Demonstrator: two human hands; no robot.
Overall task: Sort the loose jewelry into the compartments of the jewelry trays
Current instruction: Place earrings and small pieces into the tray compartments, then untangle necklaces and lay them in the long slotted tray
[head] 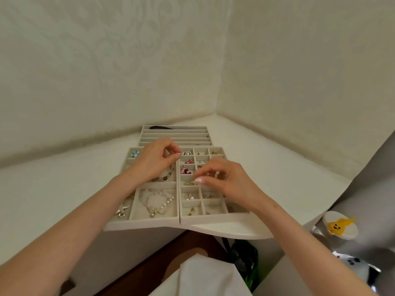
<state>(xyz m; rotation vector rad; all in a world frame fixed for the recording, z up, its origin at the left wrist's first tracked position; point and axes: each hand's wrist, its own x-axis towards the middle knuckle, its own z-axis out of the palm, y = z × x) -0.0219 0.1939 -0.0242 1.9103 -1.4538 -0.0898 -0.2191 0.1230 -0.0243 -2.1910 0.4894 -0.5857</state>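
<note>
Pearl bracelet (157, 202) lies in the left tray's (141, 223) near compartment; left hand (154, 161) and right hand (227, 180) hover over the trays, fingertips curled together; I cannot tell whether either pinches anything

Surface (64, 180) lies bare L of the trays and R twd its edge. Walls (128, 82) shut off the back, w/ the slotted tray (175, 131) near the corner. Left grip (158, 161), right grip (222, 178) & forearms (96, 210) span left tray (154, 220) and right tray (213, 216). Left tray's front corner maybe overhangs.
</note>
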